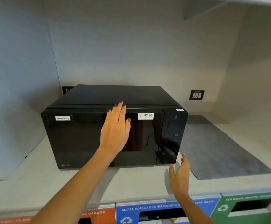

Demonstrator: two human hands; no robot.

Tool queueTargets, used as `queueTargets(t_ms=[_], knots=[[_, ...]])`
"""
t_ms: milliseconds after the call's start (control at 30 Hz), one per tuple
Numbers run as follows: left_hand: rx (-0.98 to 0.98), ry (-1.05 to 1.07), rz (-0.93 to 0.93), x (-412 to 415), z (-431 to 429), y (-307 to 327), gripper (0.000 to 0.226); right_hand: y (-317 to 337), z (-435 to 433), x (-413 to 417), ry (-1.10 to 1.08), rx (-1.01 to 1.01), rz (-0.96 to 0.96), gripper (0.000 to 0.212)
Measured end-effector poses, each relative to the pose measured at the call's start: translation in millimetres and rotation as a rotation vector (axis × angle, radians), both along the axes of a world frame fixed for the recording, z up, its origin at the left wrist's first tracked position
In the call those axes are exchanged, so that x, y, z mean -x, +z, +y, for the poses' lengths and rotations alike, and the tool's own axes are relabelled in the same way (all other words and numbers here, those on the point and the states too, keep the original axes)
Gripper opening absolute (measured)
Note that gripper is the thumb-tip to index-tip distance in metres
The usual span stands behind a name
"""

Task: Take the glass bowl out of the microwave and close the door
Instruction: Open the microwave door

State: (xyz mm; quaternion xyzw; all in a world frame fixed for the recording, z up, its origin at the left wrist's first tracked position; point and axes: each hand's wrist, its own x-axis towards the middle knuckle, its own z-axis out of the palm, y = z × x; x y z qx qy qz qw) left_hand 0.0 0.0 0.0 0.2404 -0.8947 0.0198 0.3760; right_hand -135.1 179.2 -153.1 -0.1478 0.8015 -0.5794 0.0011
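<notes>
A black microwave [83, 139] stands on a pale counter [67, 183] with its dark glass door shut. A "Non-Veg" label sits at the door's top left. My left hand [115, 128] lies flat and open against the middle of the door, fingertips at its top edge. My right hand [180, 173] hovers open just below the microwave's lower right corner, under the control panel [172, 136], holding nothing. The glass bowl is not visible; the dark door hides the inside.
A grey mat [220, 147] lies on the counter to the microwave's right. A wall socket [196, 95] sits behind it. Below the counter's front edge are waste bins: orange [97, 215], blue [147, 212] and green [248, 207]. Walls close in on the left and the back.
</notes>
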Motion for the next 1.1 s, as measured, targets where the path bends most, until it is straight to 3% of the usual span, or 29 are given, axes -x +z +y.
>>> queueTargets(t_ms=[233, 467, 1100], knots=[[-0.097, -0.018, 0.107, 11, -3, -10, 0.045, -9, -22, 10, 0.102, 0.0, -0.177, 0.078], [-0.095, -0.028, 0.165, 13, -6, -14, 0.047, -16, -34, 16, 0.01, -0.037, -0.111, 0.088], [-0.136, -0.024, 0.24, 19, -4, -15, 0.053, -26, -41, 21, -0.076, -0.121, -0.063, 0.089]])
